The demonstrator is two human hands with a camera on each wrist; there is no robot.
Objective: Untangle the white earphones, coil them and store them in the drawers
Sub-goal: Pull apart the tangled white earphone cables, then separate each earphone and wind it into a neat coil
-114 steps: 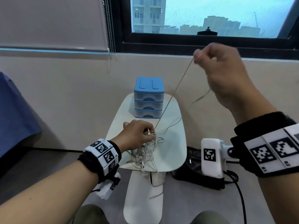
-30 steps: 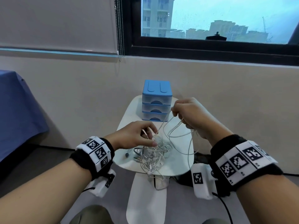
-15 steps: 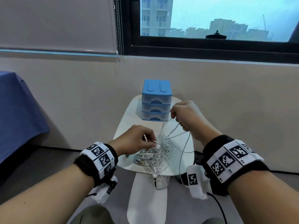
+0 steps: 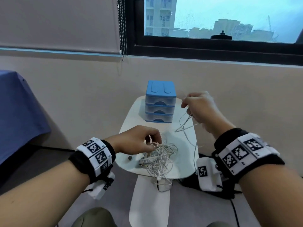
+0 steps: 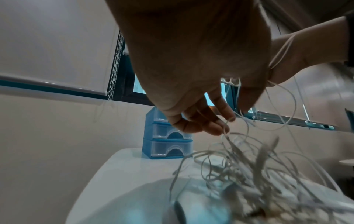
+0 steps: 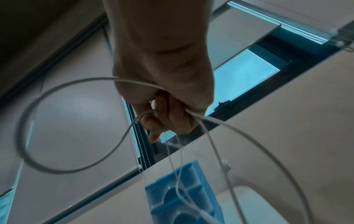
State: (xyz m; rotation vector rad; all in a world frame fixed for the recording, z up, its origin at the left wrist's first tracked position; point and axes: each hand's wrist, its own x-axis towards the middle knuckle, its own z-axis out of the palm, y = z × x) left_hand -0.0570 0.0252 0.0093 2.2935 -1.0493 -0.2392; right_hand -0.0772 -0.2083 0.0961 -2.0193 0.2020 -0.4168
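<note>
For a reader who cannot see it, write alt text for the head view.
Two hands work at a tangle of white earphones on a small white table: the left hand pinches the tangle, the right hand holds cable loops above it. Closed blue drawers stand behind.

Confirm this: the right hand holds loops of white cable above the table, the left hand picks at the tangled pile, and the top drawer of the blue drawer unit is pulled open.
One thing is wrong: no drawer is open. In the head view all three drawers of the blue drawer unit sit flush. The rest holds: the right hand holds loops of white cable above the table, and the left hand picks at the tangled pile.
</note>
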